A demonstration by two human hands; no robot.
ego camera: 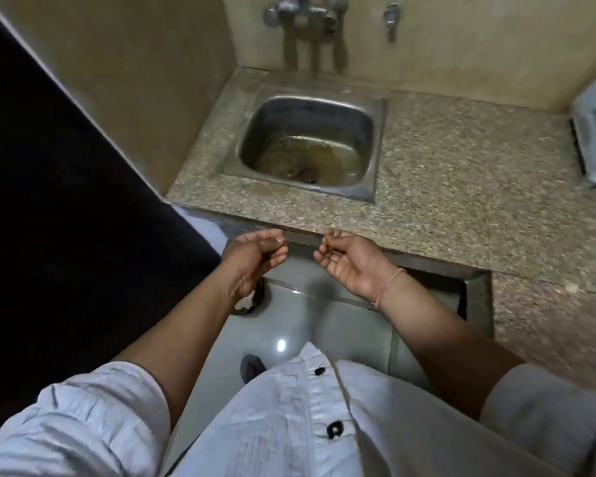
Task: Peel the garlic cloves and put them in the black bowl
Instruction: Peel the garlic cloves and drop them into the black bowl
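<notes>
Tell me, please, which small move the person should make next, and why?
Probably turn the head to look for the garlic and the black bowl: neither is in view. Both hands, left hand and right hand, hang loosely curled, seemingly empty, before the steel sink.

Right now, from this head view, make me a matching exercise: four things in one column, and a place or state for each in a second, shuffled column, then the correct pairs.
Things:
1. sink
2. taps
3. left hand
4. right hand

Places or states:
A. wears a thin wrist thread
B. set into the speckled counter
C. mounted on the wall above the basin
D. fingers loosely curled, no wrist thread visible

Pairs: 1-B, 2-C, 3-D, 4-A
</notes>
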